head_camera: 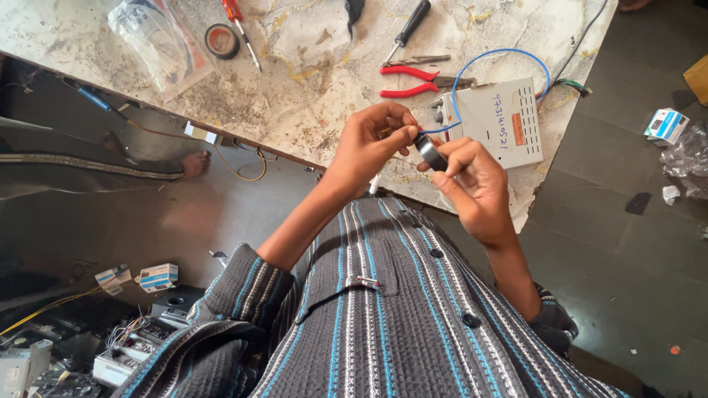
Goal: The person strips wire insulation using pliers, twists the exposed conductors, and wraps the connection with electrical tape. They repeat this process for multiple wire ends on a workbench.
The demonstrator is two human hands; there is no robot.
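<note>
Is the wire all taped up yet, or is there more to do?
Not yet, it seems. Done: the blue wire already loops from the white box. In hand: the left hand pinches the wire's end while the right hand holds the black tape roll against it. Left: finishing the wrap; how much is covered is hidden.

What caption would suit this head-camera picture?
Left hand pinches a blue wire while right hand holds black tape roll beside a white box.

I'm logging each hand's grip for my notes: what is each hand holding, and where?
The right hand holds a black roll of tape by its rim; the left hand pinches the thin blue wire at its near end.
</note>
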